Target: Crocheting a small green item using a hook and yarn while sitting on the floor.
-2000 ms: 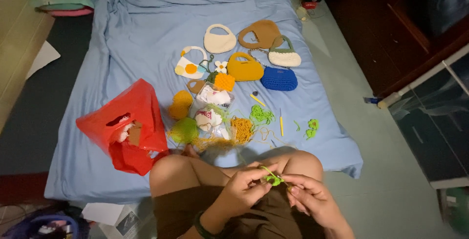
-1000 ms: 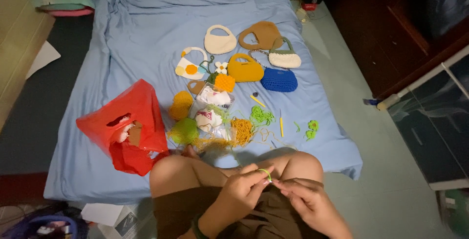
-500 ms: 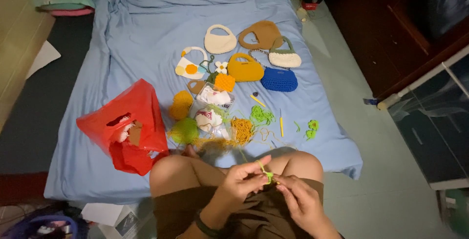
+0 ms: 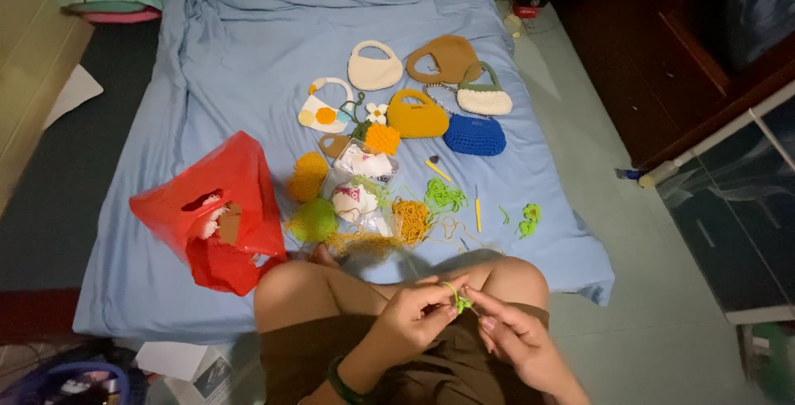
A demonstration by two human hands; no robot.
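Observation:
I sit cross-legged at the edge of a blue sheet (image 4: 232, 65). My left hand (image 4: 414, 314) and my right hand (image 4: 509, 330) meet over my lap. Both pinch a small piece of green yarn work (image 4: 460, 299) between the fingertips. A thin green strand runs up from it toward the yarn on the sheet. Whether a hook is in my right hand I cannot tell.
On the sheet lie several small crocheted bags, among them a blue bag (image 4: 474, 134), a yellow bag (image 4: 416, 115) and a brown bag (image 4: 443, 59). Yarn balls (image 4: 313, 221), loose green yarn (image 4: 445, 195), a yellow hook (image 4: 478, 209) and a red plastic bag (image 4: 211, 210) lie closer. Dark furniture (image 4: 662, 57) stands at right.
My hands have shifted slightly over my lap, drawing apart and coming together again on the green piece. The things on the sheet have not moved.

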